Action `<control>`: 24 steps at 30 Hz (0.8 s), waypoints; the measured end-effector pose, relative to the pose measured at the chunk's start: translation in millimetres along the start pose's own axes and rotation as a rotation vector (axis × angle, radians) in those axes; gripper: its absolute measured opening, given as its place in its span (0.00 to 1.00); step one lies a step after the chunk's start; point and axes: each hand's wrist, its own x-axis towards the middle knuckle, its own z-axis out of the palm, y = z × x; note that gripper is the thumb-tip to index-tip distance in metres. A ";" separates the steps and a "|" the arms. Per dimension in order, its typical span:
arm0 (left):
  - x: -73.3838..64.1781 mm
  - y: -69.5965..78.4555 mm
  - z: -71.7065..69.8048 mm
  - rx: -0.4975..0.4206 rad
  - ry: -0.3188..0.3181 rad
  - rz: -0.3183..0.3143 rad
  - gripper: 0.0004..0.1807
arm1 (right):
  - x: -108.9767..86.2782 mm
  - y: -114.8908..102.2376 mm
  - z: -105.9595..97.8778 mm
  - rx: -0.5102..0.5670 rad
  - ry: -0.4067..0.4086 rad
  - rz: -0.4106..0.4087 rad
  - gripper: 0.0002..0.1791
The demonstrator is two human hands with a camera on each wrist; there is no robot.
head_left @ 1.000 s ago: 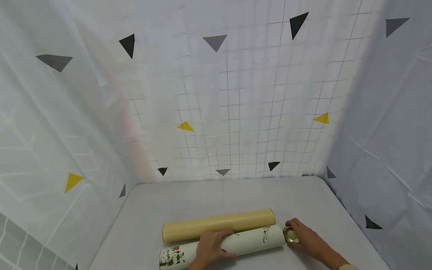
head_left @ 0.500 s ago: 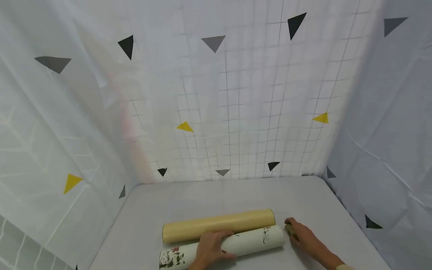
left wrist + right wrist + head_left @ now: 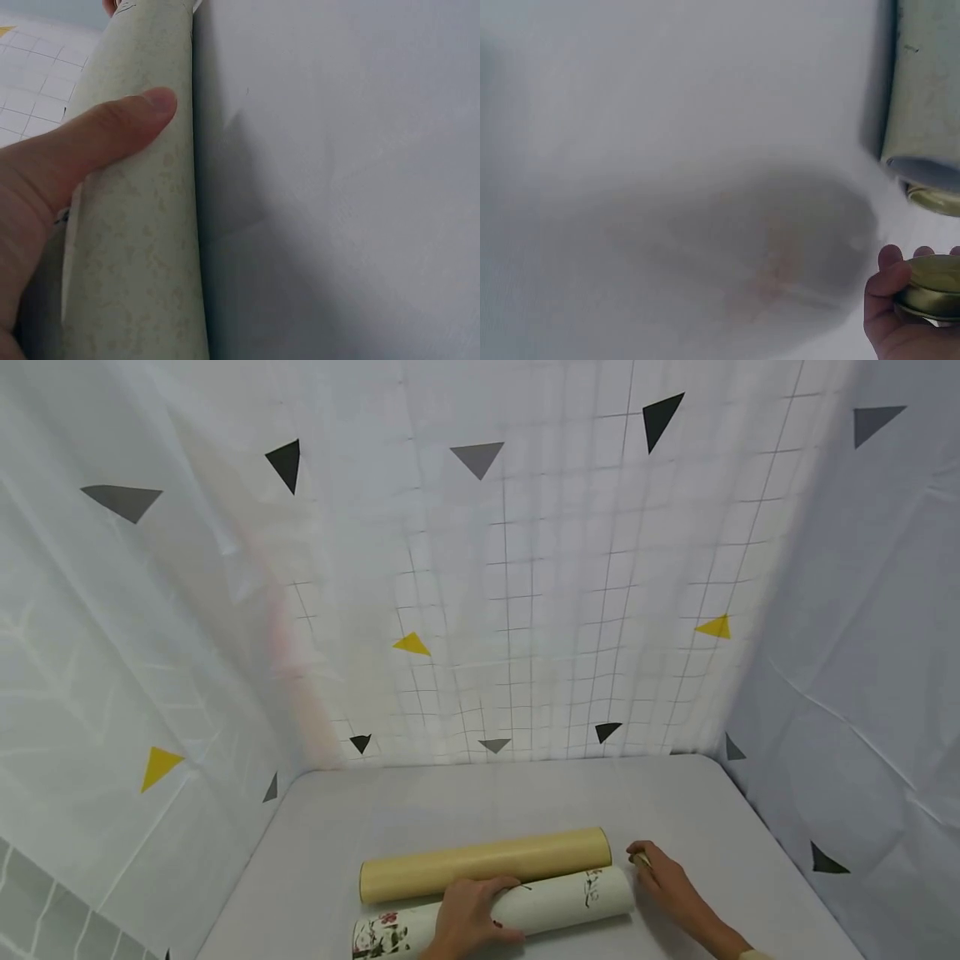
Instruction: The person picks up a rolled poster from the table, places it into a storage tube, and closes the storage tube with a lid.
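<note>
A white cardboard tube point(image 3: 555, 902) printed with red flowers and dark lettering lies across the front of the table. My left hand point(image 3: 468, 914) grips it around the middle; in the left wrist view the thumb point(image 3: 120, 135) lies across its speckled pale side. Just off the tube's right end, my right hand point(image 3: 671, 885) holds a round gold metal cap point(image 3: 934, 285) between thumb and fingers. From the head, most of that cap is hidden by the fingers. The facing end of the white tube point(image 3: 926, 112) shows as an open, hollow mouth in the right wrist view.
A yellow tube point(image 3: 487, 864) lies parallel right behind the white one; a gold rim point(image 3: 934, 201) shows at its end in the right wrist view. White sheeting with triangles point(image 3: 480, 568) hangs behind and at both sides of the white-covered table point(image 3: 495, 802).
My right hand has turned the cap from facing the camera to nearly hidden edge-on, drawing it a little off the tube's end. The left hand and both tubes stay in place.
</note>
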 end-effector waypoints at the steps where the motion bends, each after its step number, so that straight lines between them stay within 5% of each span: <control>1: 0.0 0.3 0.0 -0.001 -0.001 0.001 0.38 | 0.2 -1.9 1.3 0.034 -0.006 0.027 0.11; 5: 0.4 2.7 -0.7 0.008 -0.001 0.002 0.38 | -0.1 -10.4 5.1 0.147 -0.020 0.099 0.18; 12: 0.9 5.8 -0.4 0.013 0.005 -0.003 0.38 | -4.8 -25.6 6.1 0.170 -0.088 0.174 0.22; 24: 1.6 9.6 -4.0 0.018 0.051 0.012 0.39 | -4.6 -29.1 4.2 0.183 -0.152 0.188 0.30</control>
